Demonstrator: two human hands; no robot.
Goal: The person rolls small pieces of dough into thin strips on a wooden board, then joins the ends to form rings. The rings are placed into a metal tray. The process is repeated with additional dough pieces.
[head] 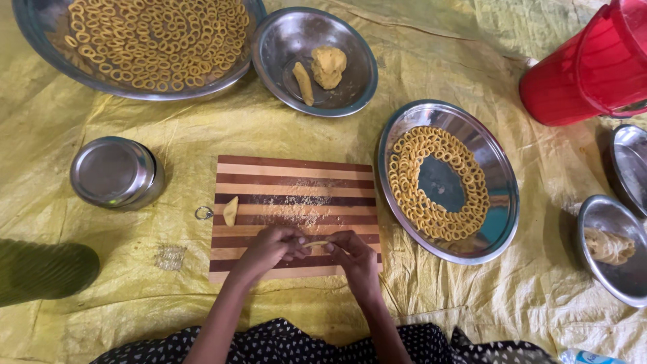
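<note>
My left hand and my right hand meet over the near edge of a striped wooden cutting board. Between their fingertips they pinch a thin strip of yellow dough. A small piece of dough lies on the board's left side, and crumbs are scattered over its middle. To the right, a steel plate carries several small dough rings laid in a circle.
A big steel tray of dough rings and a steel bowl with two dough lumps sit at the back. A round steel tin stands left; a red bucket and two steel bowls right. A yellow sheet covers the floor.
</note>
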